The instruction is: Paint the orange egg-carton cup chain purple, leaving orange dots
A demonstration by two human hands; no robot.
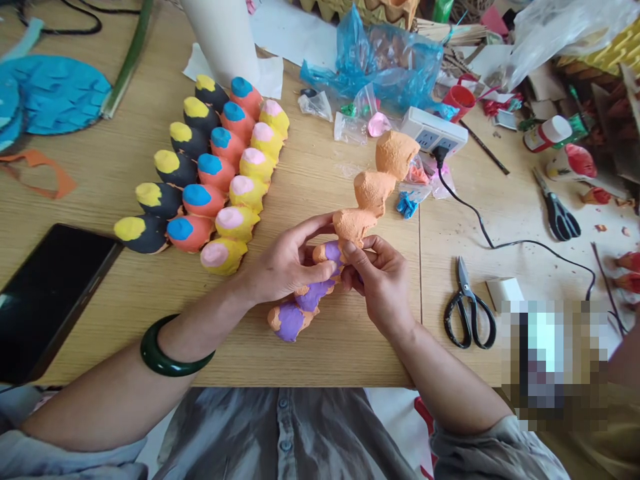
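An orange strip of egg carton cups (373,192) slants across the middle of the view, tilted up and away from me. Purple clay (290,323) covers much of the nearer cups, leaving orange at their tips and edges; the far cups are plain orange. My left hand (280,263) grips the strip from the left, its thumb pressed on a purple cup. From the other side, my right hand (383,277) pinches the strip near its middle, thumb on top and some fingertips hidden. Left of the hands stand finished-looking rows: black cups (189,139), red cups (210,172) and yellow cups (240,223).
A black phone or tablet (45,287) lies at left. Scissors (467,303) rest right of my hands, with another pair (557,207) farther off. A power strip (433,130) trails a cable. Beyond lie a blue plastic bag (370,73), clay packets and a white cylinder (223,40).
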